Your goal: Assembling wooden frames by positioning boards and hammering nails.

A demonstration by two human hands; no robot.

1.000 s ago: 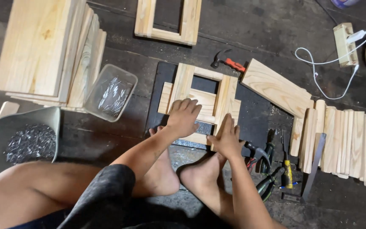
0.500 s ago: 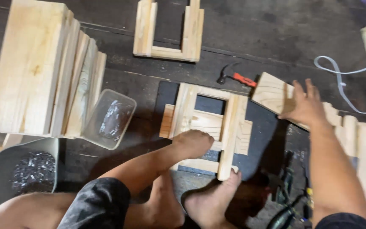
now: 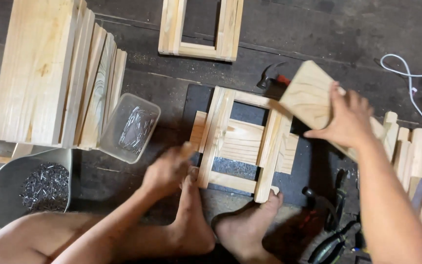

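A half-built wooden frame lies flat on a dark mat, and my two bare feet press against its near edge. My right hand grips a short pale wooden board and holds it tilted above the frame's far right corner. My left hand is blurred by motion at the frame's near left corner, with its fingers curled. I cannot tell whether it holds anything. A hammer with a red handle lies just beyond the frame, partly hidden by the board.
A stack of boards stands at the left, beside a clear tub of nails and a grey bowl of nails. Another wooden frame lies at the top. Wooden slats, a white cable and pliers are at the right.
My right hand reached right to the board, took hold of it and lifted it towards the frame. My left hand slid from the frame's middle to its near left corner.
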